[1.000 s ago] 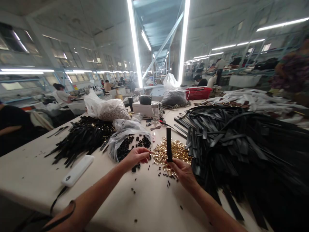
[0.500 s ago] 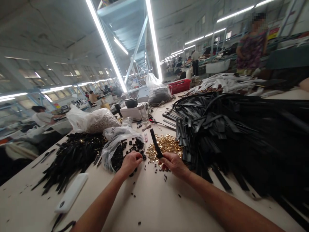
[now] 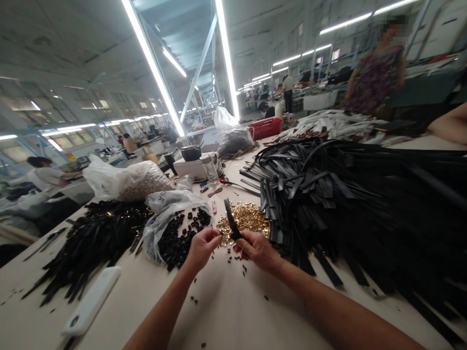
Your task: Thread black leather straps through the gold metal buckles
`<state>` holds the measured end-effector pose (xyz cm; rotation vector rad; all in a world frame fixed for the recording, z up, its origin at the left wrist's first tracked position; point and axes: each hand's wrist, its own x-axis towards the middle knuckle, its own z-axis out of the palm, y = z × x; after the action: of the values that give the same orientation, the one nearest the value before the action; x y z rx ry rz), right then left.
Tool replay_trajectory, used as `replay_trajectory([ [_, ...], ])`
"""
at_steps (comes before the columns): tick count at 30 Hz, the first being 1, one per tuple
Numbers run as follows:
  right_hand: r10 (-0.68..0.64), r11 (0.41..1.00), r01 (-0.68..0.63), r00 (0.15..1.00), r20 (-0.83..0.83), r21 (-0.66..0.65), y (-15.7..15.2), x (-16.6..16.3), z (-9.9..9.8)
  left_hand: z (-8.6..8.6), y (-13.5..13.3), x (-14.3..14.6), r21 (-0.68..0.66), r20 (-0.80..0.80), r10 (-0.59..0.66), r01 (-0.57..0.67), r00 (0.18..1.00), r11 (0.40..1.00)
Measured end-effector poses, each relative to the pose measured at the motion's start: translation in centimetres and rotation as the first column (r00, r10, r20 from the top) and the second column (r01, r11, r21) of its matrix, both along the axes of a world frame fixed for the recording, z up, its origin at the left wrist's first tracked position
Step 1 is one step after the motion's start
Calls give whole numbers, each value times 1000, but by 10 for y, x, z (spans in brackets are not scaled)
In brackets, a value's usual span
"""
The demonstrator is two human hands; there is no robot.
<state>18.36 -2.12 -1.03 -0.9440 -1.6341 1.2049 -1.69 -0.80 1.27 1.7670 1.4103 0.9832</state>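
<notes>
My right hand (image 3: 257,250) grips the lower end of a short black strap (image 3: 230,218), which sticks up and leans left. My left hand (image 3: 203,247) is closed in a pinch close beside the strap's base, holding something too small to make out. Just behind both hands lies a heap of gold metal buckles (image 3: 245,220). To the left of my left hand an open clear bag (image 3: 166,216) spills small black loops (image 3: 180,233). Loose black loops dot the table in front of my hands.
A big pile of long black straps (image 3: 346,204) fills the right side. Finished black pieces (image 3: 91,238) lie at left, a white phone-like device (image 3: 89,306) near the front edge. Bags, a jar (image 3: 210,168) and a red basket (image 3: 266,128) stand behind. Other people work nearby.
My left hand left the black loops and came up to the strap's base. The strap went from upright to leaning left. The camera view swung to the right.
</notes>
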Motion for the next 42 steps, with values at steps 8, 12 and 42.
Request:
replay_trajectory([
  [8,11,999,-11,1000,5,-33,1,1,-1,-16,-15,34,-216,608,65,86,791,973],
  [12,11,999,-11,1000,-4,-53,2,1,-2,-16,-15,33,-245,658,93,96,748,965],
  [42,6,992,-54,926,377,118,8,10,-11,-17,-11,22,-102,376,-61,107,925,989],
])
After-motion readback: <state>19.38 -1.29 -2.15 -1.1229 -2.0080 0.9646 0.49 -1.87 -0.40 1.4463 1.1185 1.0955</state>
